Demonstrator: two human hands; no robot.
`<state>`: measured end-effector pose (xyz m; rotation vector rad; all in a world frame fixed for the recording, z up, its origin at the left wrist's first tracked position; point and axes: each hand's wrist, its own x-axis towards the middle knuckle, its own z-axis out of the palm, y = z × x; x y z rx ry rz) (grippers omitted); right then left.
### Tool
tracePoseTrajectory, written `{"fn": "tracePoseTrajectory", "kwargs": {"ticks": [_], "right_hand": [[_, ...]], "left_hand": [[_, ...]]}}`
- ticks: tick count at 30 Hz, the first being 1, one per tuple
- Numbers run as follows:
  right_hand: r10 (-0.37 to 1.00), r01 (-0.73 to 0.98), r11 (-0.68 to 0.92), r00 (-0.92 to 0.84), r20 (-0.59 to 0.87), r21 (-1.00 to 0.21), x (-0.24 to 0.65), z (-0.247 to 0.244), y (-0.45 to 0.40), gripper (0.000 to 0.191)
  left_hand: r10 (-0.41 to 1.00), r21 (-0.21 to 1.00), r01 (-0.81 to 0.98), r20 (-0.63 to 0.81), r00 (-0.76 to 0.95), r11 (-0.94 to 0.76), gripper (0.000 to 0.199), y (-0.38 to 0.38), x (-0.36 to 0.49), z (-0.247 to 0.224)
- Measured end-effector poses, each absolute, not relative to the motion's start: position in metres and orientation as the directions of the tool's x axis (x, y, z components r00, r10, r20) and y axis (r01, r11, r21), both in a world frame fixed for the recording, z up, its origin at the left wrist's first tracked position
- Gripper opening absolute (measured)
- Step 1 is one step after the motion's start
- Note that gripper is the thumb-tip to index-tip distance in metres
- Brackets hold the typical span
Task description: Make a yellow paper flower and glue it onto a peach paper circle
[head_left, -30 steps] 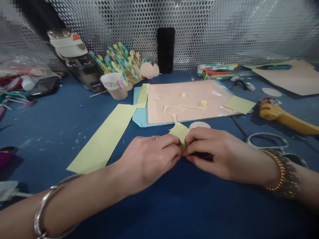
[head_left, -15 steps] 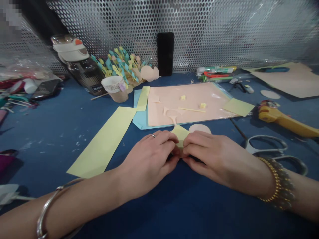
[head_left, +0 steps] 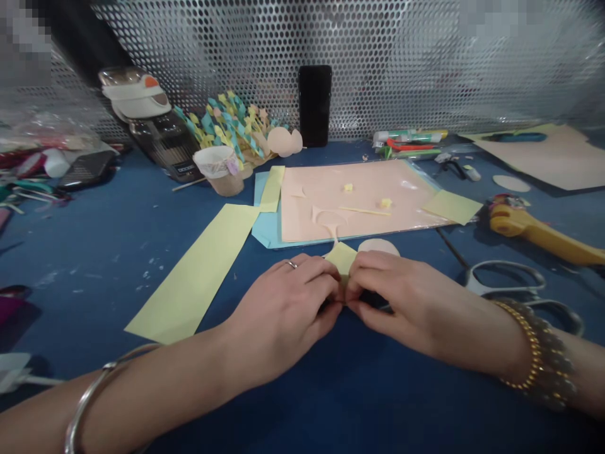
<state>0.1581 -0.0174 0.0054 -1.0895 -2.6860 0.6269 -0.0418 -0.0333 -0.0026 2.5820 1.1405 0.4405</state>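
Note:
Between my two hands is a small piece of yellow paper, its far corner pointing away from me. My left hand pinches its near left side, and my right hand pinches the near right side, so the fingertips nearly meet. The near edge is mostly covered by the fingers. Just beyond my right hand lies a pale paper disc, partly hidden. Pink paper sheets in a clear sleeve lie farther off, carrying paper scraps and two tiny yellow pieces.
A long yellow paper strip lies on the left. Scissors rest beside my right wrist, near a yellow-handled tool. Behind stand a paper cup, a dark bottle and a phone against the perforated metal panel.
My fingers have shifted slightly at the near edge of the yellow paper, both hands still pinching it. The other things on the table lie as before; the view has tilted a little.

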Motion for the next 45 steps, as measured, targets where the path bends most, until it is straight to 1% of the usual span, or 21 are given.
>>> {"fn": "tracePoseTrajectory", "kwargs": {"ticks": [5,14,17,20,25,27,31,37,42,45], "right_hand": [[0.721,0.622,0.614,-0.693,0.022,-0.486,0.16,0.004,-0.014,0.003],[0.701,0.614,0.629,-0.713,0.006,-0.477,0.158,0.006,-0.013,0.007],[0.712,0.623,0.613,-0.702,-0.003,-0.486,0.158,0.005,-0.013,0.005],[0.718,0.625,0.595,-0.696,-0.015,-0.506,0.157,0.006,-0.011,0.004],[0.722,0.618,0.574,-0.692,-0.024,-0.537,0.156,0.008,-0.009,0.006],[0.725,0.613,0.571,-0.689,-0.016,-0.546,0.156,0.008,-0.008,0.007],[0.706,0.577,0.59,-0.708,0.015,-0.564,0.161,0.008,-0.007,0.006],[0.642,0.485,0.634,-0.765,0.059,-0.602,0.17,0.009,-0.004,0.009],[0.619,0.469,0.679,-0.779,0.097,-0.564,0.168,0.005,-0.007,0.01],[0.616,0.494,0.719,-0.779,0.118,-0.49,0.166,0.004,-0.011,0.011]], "left_hand": [[0.76,0.389,0.672,0.136,0.635,-0.631,0.014,-0.033,-0.041,-0.003],[0.765,0.413,0.669,0.121,0.632,-0.618,0.011,-0.033,-0.041,0.0],[0.752,0.416,0.65,0.143,0.643,-0.636,0.012,-0.034,-0.044,0.0],[0.704,0.408,0.598,0.182,0.687,-0.69,0.017,-0.034,-0.049,-0.001],[0.643,0.303,0.57,0.276,0.714,-0.763,0.018,-0.033,-0.052,-0.005],[0.632,0.286,0.565,0.299,0.715,-0.774,0.017,-0.033,-0.051,-0.006],[0.637,0.299,0.564,0.298,0.711,-0.77,0.018,-0.034,-0.051,-0.008],[0.649,0.335,0.559,0.303,0.698,-0.758,0.019,-0.035,-0.052,-0.008],[0.638,0.361,0.531,0.333,0.695,-0.767,0.019,-0.034,-0.051,-0.007],[0.645,0.374,0.532,0.328,0.69,-0.76,0.02,-0.034,-0.049,-0.006]]}}
